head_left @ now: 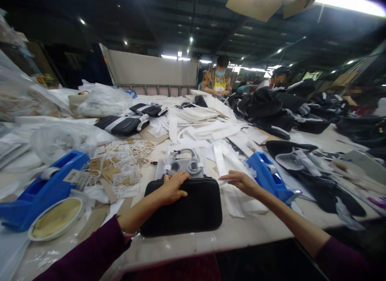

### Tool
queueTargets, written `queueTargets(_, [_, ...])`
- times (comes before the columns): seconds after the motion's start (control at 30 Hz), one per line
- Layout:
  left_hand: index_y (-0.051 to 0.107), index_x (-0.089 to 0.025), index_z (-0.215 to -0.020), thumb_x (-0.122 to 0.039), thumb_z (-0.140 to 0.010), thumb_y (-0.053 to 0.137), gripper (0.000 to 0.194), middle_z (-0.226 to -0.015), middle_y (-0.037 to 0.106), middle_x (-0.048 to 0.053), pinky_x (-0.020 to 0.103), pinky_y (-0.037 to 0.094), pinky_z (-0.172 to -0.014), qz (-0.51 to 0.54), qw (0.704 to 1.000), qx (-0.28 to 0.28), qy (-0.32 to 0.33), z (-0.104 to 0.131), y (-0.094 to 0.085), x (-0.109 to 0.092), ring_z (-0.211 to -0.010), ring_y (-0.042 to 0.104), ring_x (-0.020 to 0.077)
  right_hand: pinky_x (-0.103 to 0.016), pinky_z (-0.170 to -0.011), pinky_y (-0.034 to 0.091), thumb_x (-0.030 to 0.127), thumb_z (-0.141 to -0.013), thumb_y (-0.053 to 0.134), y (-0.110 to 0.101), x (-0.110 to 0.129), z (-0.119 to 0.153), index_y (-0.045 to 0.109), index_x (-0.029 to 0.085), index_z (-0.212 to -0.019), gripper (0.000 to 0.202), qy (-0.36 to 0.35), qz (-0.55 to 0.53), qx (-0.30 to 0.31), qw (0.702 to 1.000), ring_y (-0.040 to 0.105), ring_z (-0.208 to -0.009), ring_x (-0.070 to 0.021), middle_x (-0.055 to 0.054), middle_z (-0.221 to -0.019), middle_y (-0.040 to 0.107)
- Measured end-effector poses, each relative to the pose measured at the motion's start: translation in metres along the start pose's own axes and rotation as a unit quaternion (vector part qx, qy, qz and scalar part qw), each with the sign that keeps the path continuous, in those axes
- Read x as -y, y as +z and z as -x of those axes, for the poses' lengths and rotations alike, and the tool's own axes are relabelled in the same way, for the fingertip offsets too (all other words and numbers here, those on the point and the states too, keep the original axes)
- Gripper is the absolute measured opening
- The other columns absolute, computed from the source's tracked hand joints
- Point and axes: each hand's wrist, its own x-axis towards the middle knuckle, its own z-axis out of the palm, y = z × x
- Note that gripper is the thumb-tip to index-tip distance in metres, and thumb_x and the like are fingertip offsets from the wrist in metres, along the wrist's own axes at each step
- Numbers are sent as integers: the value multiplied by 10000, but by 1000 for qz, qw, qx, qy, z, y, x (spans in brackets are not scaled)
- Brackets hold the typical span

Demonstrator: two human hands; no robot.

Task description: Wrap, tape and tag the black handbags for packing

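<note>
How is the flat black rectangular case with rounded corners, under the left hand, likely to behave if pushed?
The flat black case probably stays fairly stiff: its outline looks even. It would likely slide rather than roll or tip, lying broad and low on the pale tabletop. The left hand, resting on it, may hold it back.

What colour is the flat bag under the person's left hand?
The flat bag is black, best seen in the head view.

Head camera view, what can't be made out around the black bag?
In the head view:
Black bag: underside hidden against the table.
Right hand: blur obscures what its fingertips touch.
Brown tags: any print is too small.
Left sleeve: cut off by the bottom edge.
</note>
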Motion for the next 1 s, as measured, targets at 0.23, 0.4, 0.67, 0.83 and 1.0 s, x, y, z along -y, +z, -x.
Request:
queueTargets(0.23, [492,-213,-1141,-148,-767,611,398,-1221,586,73,476,299,-984,-9,1000,9,-16,-1,-1,0,-1179,485,274,-221,-584,432,192,-771,560,49,27,-39,642,169,-840,110,0,-122,28,992,547,-632,-125,16,-711,607])
queueTargets(0.4, [519,-201,-1093,-182,-774,627,338,-1159,613,82,481,321,-954,-41,999,0,-19,-1,2,-1,-1134,500,294,-214,-520,427,219,-710,621,22,29,-27,624,180,-986,279,65,-145,117,980,538,-574,-112,27,-712,589])
queueTargets(0.67, [522,-211,-1079,-243,-798,609,295,-1175,609,84,455,360,-920,-87,996,-2,-2,2,4,1,-1127,496,303,-317,-768,462,250,-732,607,-5,19,-13,713,168,-890,208,101,-80,118,985,616,-828,-214,-50,-852,680])
queueTargets(0.83, [475,-254,-1219,-307,-802,619,444,-1212,606,69,422,397,-920,-100,995,-15,26,6,-1,5,-1134,547,284,-297,-769,428,226,-761,572,23,30,-25,721,180,-824,168,10,-69,33,997,583,-823,-189,-39,-843,591])
queueTargets(1.0, [449,-303,-1286,-384,-804,615,516,-1159,615,50,374,449,-861,-132,991,-3,33,11,-9,3,-1062,594,268,-292,-730,403,192,-746,580,20,34,-27,704,183,-777,128,6,-61,14,998,550,-774,-174,-19,-795,536])
